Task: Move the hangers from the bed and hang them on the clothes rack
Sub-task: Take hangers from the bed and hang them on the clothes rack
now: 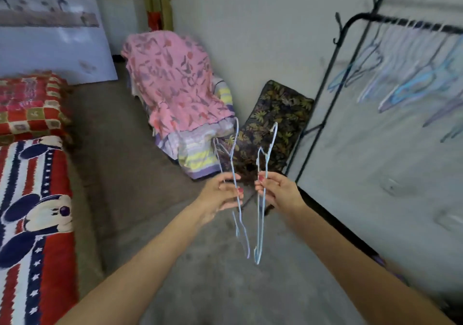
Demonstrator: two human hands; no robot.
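hands [246,190] gripping wire hangers [260,199] upright, hooks pointing up

Grey floor [130,174], cloth pile [180,99] and dark cushion [273,124] on it, bed [32,212] at left, rack [325,94] at right

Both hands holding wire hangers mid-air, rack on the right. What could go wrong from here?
1. The left hand seems to hold more than one thin blue hanger; their hooks may tangle or one may slip out.
2. The right hand only pinches its hanger, so it could drop to the floor.
3. The clothes rack rail already carries many hangers; a new hook may snag them.
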